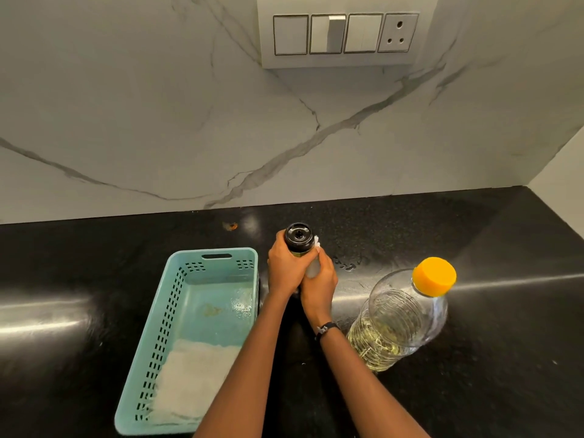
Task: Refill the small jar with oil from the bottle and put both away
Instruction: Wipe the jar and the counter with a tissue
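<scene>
The small jar with a black cap stands upright on the black counter, near the middle. My left hand grips its body from the left. My right hand presses a white tissue against the jar's right side. The clear oil bottle with an orange cap stands to the right, capped, with a little yellow oil at its bottom.
A teal plastic basket sits left of the jar, holding a folded white cloth. A wet smear marks the counter behind the bottle. The marble wall carries a switch panel.
</scene>
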`<state>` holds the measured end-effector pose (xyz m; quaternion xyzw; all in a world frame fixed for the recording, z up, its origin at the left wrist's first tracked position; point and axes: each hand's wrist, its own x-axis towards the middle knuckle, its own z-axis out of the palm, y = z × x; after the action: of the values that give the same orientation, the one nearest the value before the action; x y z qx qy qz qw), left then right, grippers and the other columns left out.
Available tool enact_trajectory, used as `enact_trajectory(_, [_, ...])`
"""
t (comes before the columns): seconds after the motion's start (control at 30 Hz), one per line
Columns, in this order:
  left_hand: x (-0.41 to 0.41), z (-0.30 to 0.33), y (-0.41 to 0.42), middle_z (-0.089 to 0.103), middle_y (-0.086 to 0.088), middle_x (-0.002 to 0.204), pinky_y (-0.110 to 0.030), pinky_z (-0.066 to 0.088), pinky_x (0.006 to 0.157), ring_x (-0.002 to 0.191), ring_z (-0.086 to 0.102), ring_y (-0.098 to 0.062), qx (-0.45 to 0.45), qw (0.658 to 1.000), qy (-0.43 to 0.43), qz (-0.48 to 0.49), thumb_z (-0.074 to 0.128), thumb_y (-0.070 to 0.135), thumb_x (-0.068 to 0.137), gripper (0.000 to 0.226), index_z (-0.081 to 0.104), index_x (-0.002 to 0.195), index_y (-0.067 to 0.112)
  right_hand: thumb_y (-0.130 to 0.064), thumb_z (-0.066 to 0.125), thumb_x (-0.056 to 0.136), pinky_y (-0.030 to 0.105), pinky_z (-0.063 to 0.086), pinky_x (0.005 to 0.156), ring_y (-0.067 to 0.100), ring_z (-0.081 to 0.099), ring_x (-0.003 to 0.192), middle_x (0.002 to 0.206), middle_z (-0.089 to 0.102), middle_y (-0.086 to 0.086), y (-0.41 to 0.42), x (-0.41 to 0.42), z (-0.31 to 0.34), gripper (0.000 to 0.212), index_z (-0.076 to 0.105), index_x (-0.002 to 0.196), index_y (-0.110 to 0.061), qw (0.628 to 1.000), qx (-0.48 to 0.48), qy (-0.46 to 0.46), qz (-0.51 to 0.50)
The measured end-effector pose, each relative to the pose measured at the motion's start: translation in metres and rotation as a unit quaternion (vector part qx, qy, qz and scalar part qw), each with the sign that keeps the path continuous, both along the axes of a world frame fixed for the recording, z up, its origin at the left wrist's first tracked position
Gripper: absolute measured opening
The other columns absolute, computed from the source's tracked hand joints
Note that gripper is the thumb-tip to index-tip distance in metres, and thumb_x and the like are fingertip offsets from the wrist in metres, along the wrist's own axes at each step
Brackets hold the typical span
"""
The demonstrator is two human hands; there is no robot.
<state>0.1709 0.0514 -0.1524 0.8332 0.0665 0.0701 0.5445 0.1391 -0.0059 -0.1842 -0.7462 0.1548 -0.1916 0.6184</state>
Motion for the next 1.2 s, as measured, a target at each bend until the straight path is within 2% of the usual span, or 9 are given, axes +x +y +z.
enact_trajectory(0.2, [-0.020,0.022,0.000,0.023,-0.008,0.157,-0.040,0.026,0.117,0.144,0.023,-0.023,-0.008,0.998,0.055,-0.004,0.082,0.046,0.067,0.115,0.012,0.153,0.016,-0.017,0.050,0.097,0.018,0.047,0.085,0.006,0.060,0.103,0.110,0.066,-0.005,0.003,-0.048,0.017,0.030,0.060,0.124,-0.021,1.000,0.018,0.023,-0.008])
enact_trajectory(0.27, [-0.039,0.037,0.004,0.023,-0.004,0.157,-0.031,0.024,0.115,0.144,0.023,-0.018,-0.005,0.999,0.034,-0.004,0.077,0.042,0.075,0.103,0.014,0.152,0.016,-0.017,0.052,0.097,0.008,0.043,0.083,-0.002,0.058,0.104,0.111,0.065,-0.012,0.000,-0.084,0.035,0.029,0.060,0.123,-0.026,0.999,0.005,0.015,0.037])
enact_trajectory(0.4, [-0.093,0.067,0.012,0.047,0.020,0.132,0.000,0.034,0.092,0.110,0.044,0.025,-0.118,0.988,0.003,-0.097,0.069,0.032,0.083,0.062,0.040,0.137,0.028,-0.002,0.064,0.087,0.006,0.042,0.089,-0.012,0.055,0.107,0.114,0.061,-0.021,-0.028,-0.172,0.050,0.046,0.057,0.118,-0.035,0.997,-0.020,-0.009,0.074])
enact_trajectory(0.5, [-0.130,0.077,0.012,0.046,0.018,0.141,-0.014,0.035,0.108,0.125,0.043,0.012,-0.141,0.971,0.029,-0.192,0.069,0.042,0.076,0.070,0.042,0.139,0.029,0.000,0.073,0.077,0.016,0.049,0.088,-0.001,0.064,0.100,0.108,0.067,-0.019,-0.065,-0.224,0.052,0.050,0.065,0.118,-0.028,0.995,-0.087,-0.046,-0.019])
enact_trajectory(0.67, [-0.160,0.070,-0.008,0.041,0.022,0.145,-0.018,0.028,0.111,0.133,0.035,0.009,-0.078,0.955,0.020,-0.284,0.079,0.048,0.066,0.091,0.034,0.143,0.033,0.004,0.067,0.079,0.000,0.042,0.082,-0.014,0.060,0.092,0.108,0.068,0.010,-0.118,-0.234,0.072,0.039,0.062,0.118,0.001,0.986,-0.073,-0.071,-0.135])
enact_trajectory(0.8, [-0.161,0.064,-0.034,0.043,0.022,0.143,-0.022,0.030,0.112,0.132,0.036,0.010,-0.037,0.956,0.000,-0.291,0.081,0.058,0.059,0.100,0.034,0.144,0.032,-0.011,0.062,0.087,0.005,0.044,0.086,0.000,0.058,0.104,0.116,0.061,-0.005,-0.124,-0.203,0.089,0.047,0.048,0.133,-0.013,0.996,-0.050,-0.020,-0.064])
enact_trajectory(0.9, [-0.156,0.066,-0.045,0.053,0.022,0.134,-0.022,0.039,0.106,0.125,0.046,0.008,-0.026,0.961,-0.030,-0.275,0.080,0.053,0.065,0.084,0.044,0.137,0.030,-0.011,0.059,0.090,0.017,0.048,0.086,-0.001,0.061,0.101,0.109,0.063,-0.014,-0.119,-0.187,0.096,0.045,0.048,0.131,-0.022,0.997,-0.067,-0.025,-0.022])
enact_trajectory(1.1, [-0.128,0.080,-0.051,0.058,0.021,0.125,-0.014,0.044,0.097,0.115,0.054,0.005,-0.045,0.959,-0.068,-0.271,0.080,0.041,0.070,0.071,0.050,0.132,0.023,-0.004,0.055,0.092,0.001,0.044,0.077,-0.017,0.056,0.097,0.106,0.058,-0.025,-0.121,-0.155,0.111,0.043,0.047,0.127,-0.027,0.996,-0.060,-0.067,0.016])
enact_trajectory(1.2, [-0.096,0.091,-0.058,0.061,0.012,0.124,-0.026,0.051,0.096,0.110,0.061,-0.002,-0.053,0.960,-0.069,-0.265,0.080,0.041,0.069,0.073,0.049,0.132,0.021,-0.006,0.054,0.093,0.004,0.046,0.069,-0.013,0.060,0.087,0.094,0.058,-0.028,-0.127,-0.122,0.125,0.039,0.049,0.122,-0.033,0.994,-0.071,-0.080,0.024])
